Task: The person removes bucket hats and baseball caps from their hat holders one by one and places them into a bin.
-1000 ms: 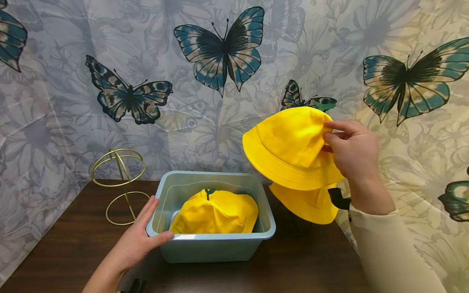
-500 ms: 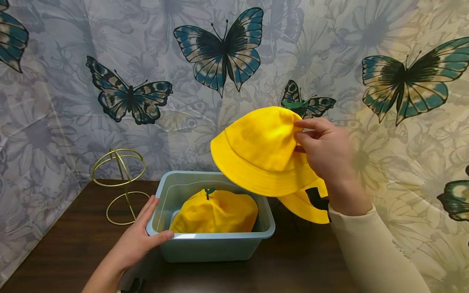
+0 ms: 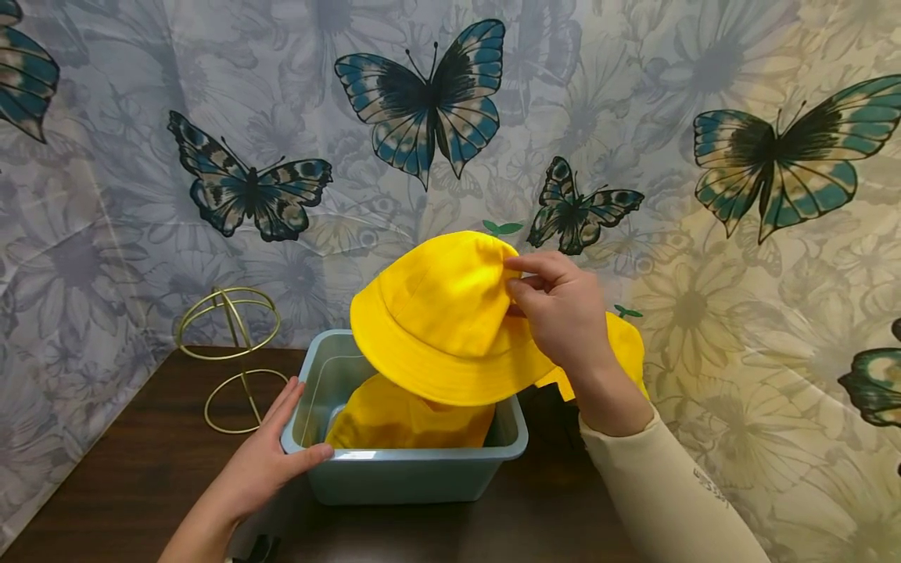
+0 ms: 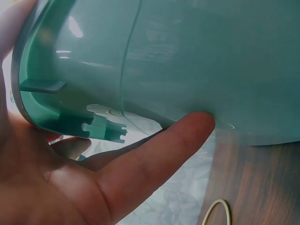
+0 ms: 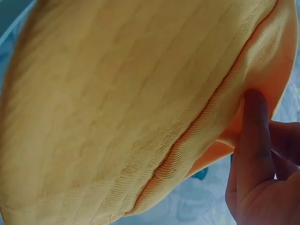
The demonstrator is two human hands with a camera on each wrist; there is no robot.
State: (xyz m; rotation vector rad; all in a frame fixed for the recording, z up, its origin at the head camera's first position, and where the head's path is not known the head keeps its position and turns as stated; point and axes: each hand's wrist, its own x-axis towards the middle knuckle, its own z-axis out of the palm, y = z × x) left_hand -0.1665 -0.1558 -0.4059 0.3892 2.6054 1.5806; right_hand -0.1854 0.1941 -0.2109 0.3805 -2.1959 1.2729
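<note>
My right hand (image 3: 566, 305) pinches the crown of a yellow bucket hat (image 3: 443, 313) with a green sprout on top, holding it tilted over a pale blue-green plastic bin (image 3: 415, 477). Cloth fills most of the right wrist view, the fingers (image 5: 255, 140) gripping a fold of it. Another yellow hat (image 3: 408, 418) lies in the bin, partly covered in the head view by the held one. My left hand (image 3: 271, 450) holds the bin's near left corner, thumb over the front rim. In the left wrist view one finger (image 4: 164, 164) lies straight along the bin's outer wall.
A gold wire hat stand (image 3: 228, 356) stands left of the bin on the dark wooden table (image 3: 105, 461). Right of the bin, a third yellow hat (image 3: 626, 348) with a green sprout is partly hidden by my right wrist. A butterfly-print cloth (image 3: 422, 234) hangs behind.
My right hand has carried the held hat left and slightly down, from the right side to above the bin. My left hand and the bin have stayed in place.
</note>
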